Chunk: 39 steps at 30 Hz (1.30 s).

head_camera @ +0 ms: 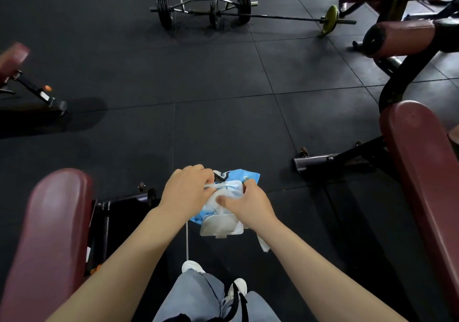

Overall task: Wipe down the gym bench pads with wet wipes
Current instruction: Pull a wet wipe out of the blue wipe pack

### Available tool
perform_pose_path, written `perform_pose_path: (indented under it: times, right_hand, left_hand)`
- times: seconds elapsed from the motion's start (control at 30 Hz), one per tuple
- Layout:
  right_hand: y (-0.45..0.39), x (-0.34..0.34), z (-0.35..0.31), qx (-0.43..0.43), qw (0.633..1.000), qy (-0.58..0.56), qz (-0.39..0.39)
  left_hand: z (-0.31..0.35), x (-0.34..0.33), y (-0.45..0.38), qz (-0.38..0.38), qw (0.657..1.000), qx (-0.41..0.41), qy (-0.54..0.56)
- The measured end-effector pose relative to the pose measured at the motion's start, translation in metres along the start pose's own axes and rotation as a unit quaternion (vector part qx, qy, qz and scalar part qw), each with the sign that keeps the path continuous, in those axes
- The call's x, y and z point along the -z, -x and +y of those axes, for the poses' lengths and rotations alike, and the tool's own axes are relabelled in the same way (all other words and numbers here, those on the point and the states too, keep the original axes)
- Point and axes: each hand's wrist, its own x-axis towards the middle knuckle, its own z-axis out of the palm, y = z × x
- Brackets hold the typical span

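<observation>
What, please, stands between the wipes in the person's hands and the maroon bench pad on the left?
Nothing visible. Both the left hand and right hand grip the blue plastic wet-wipe pack, its lid open, over bare floor; the maroon padded bench pad lies beside it, unobstructed.

maroon bench pads (53, 227), blue wipes pack (244, 176)

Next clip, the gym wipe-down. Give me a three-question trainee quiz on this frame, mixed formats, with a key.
1. True or false: both hands are on the wet wipes pack.
2. The pack's white flip lid is: A) open B) closed C) missing.
3. Fill in: a maroon bench pad lies at each side, and a loaded ____ lies on the floor ahead.

Key: 1 true: left hand and right hand both grip it. 2 A. 3 barbell, beyond the left pad and right pad.
</observation>
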Motion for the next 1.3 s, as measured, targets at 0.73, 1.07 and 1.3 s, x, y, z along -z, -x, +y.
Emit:
perform_pose_path:
  times: [0.73, 1.07, 1.3]
  right_hand:
    - [-0.014, 0.027, 0.013, 0.038, 0.988, -0.106, -0.105]
    - [-0.004, 0.011, 0.003, 0.044, 0.981, 0.184, 0.046]
    - [-0.003, 0.050, 0.015, 0.048, 0.981, -0.036, -0.182]
  left_hand:
    - [-0.012, 0.006, 0.001, -0.126, 0.953, 0.082, 0.264]
    - [0.000, 0.002, 0.003, -0.137, 0.942, 0.068, 0.298]
    - [-0.009, 0.004, 0.004, -0.141, 0.936, 0.096, 0.309]
